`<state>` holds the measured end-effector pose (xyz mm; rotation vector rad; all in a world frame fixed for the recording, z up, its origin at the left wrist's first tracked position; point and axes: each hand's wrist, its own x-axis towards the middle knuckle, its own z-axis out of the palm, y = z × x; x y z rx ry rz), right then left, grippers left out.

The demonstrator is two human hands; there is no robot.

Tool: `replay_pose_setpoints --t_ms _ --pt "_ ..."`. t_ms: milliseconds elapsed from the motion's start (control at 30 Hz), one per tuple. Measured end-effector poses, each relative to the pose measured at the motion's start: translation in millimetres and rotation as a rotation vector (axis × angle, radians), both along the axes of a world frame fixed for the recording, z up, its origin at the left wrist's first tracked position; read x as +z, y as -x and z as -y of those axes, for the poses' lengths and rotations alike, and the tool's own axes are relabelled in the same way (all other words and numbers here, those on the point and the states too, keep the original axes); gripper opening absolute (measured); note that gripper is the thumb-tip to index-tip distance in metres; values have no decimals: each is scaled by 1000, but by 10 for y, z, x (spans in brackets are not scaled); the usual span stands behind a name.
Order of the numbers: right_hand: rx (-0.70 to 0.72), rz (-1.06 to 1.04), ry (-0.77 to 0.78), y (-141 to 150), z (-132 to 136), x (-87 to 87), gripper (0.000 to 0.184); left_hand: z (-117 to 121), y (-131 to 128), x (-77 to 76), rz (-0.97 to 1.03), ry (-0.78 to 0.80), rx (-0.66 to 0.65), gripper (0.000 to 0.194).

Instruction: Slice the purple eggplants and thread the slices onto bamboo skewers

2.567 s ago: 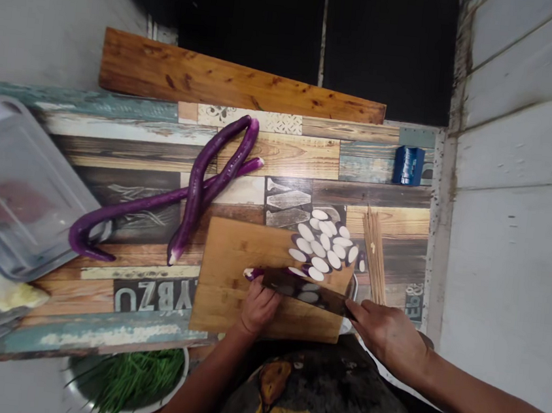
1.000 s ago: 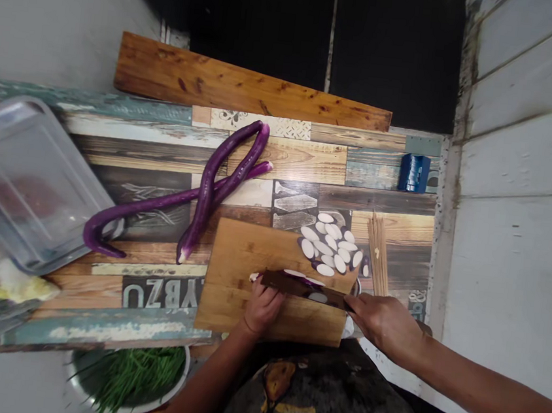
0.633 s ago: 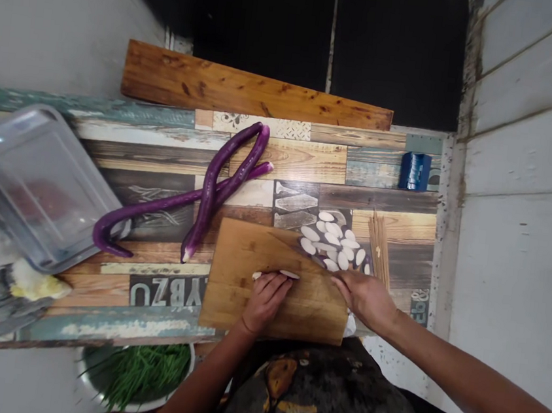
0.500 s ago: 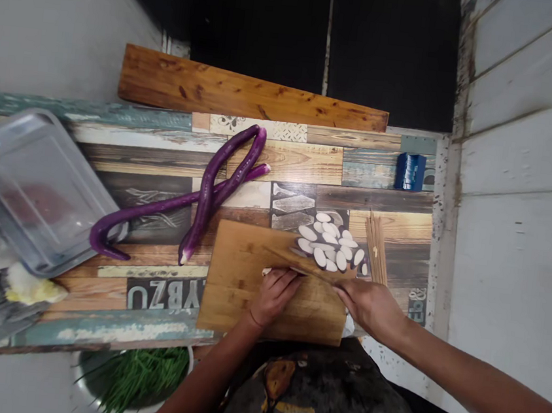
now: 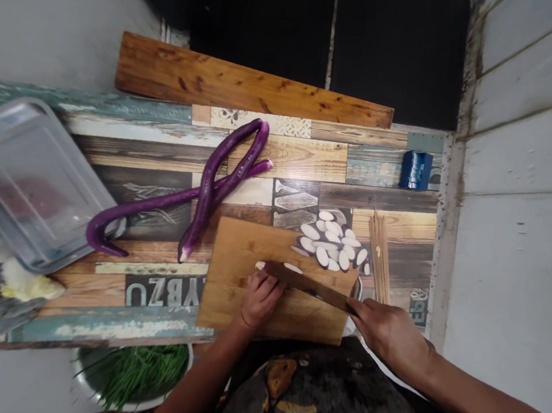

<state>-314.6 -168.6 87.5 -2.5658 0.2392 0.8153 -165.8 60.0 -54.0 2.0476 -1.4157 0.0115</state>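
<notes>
On the wooden cutting board, my left hand is closed around a short eggplant piece, mostly hidden by the fingers; its pale end shows. My right hand grips the handle of a knife. The blade slants across the board, its tip beside my left fingers. Just behind the blade lies a white eggplant slice. Several oval slices with purple skin are heaped at the board's far right corner, some past its edge.
Long purple eggplants lie crossed left of the board. A clear plastic container stands farther left. To the right are thin wooden skewers and a blue box. A bowl of green stalks sits below the table's front edge.
My left hand has shifted slightly left and nearer to me. The knife has turned to show more of its blade's side, and a slice now shows behind it.
</notes>
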Motion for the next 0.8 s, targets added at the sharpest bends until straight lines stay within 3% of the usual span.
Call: replay_pose_setpoints --t_ms 233,600,800 --pt "22 -43 -19 -17 -61 54 16 -16 27 -86 -5 41 24 17" --pt "62 -103 32 -5 -117 35 18 44 -2 -22 -41 89 13 17" --pt "-16 -105 42 -408 -259 -259 16 84 -38 36 -55 46 2 16"
